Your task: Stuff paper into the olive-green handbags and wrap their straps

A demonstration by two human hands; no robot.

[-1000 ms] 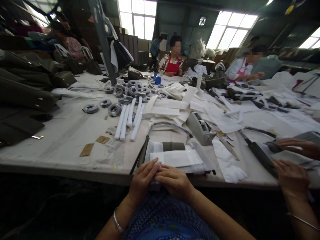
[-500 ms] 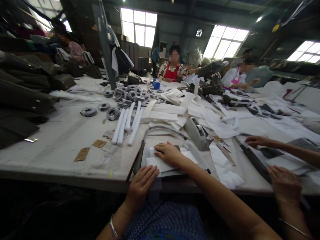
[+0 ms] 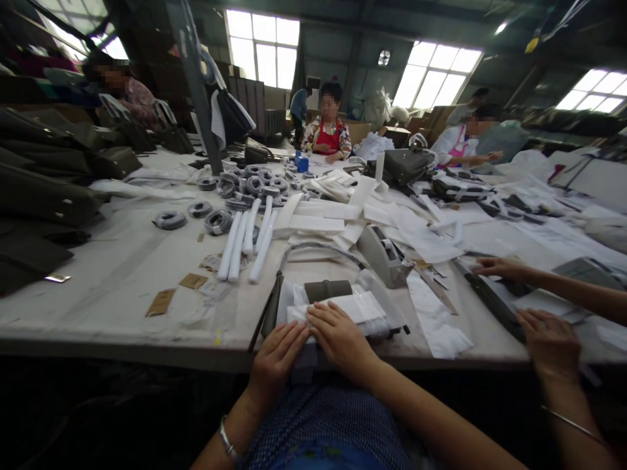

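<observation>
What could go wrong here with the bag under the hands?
The bag lies near the edge of the table and might slip off if pushed. The tape dispenser stands beside the bag's handle, which could catch on it. The white packing under the right hand might shift if released.

Left fingers (image 3: 290, 336), right fingers (image 3: 324, 317) on white wrapping (image 3: 366, 305) over bag (image 3: 329, 289); tape dispenser (image 3: 381, 256) near.

bag (image 3: 328, 289): matt, leather-like | wrap (image 3: 390, 314): translucent plastic | tape dispenser (image 3: 375, 251): smooth plastic

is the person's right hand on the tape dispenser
No, the right hand lies on the white wrapping, while the grey tape dispenser stands apart from it on the table.
</observation>
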